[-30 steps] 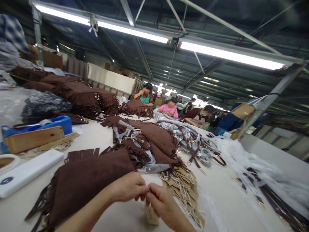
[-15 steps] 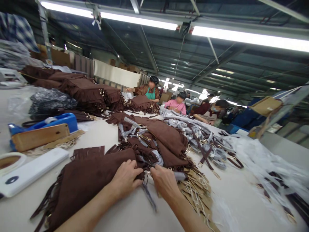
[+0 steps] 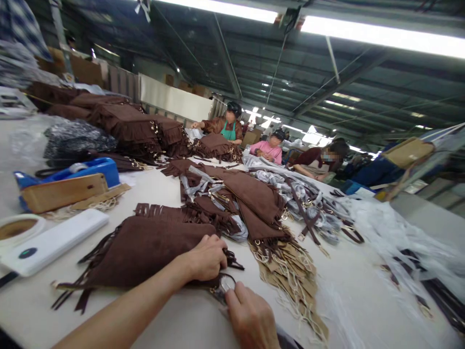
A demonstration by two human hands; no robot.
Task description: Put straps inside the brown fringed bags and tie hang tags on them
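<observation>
A dark brown fringed suede-look bag point(image 3: 152, 247) lies flat before me on the pale table. My left hand point(image 3: 208, 256) is closed over its right end, with dark fringe strips showing beyond the fingers. Just below that corner, my right hand point(image 3: 250, 312) pinches a strap end with a metal clasp point(image 3: 225, 283), partly wrapped in clear or grey film. The clasp sits close beside the bag's corner; whether the two are joined is hidden. Part of a dark, wrapped strap shows beneath the right hand.
More brown bags point(image 3: 250, 194) lie ahead, beside wrapped straps point(image 3: 308, 208). Tan tags with cords point(image 3: 290, 276) lie to the right. A blue tape dispenser point(image 3: 105, 172), white power bank-like device point(image 3: 61, 242) and tape roll point(image 3: 18, 225) stand left. Co-workers point(image 3: 228, 128) sit beyond.
My right hand has come down toward me with the strap end. The bag's near left end has swung away from me, and my left hand stays at its right end.
</observation>
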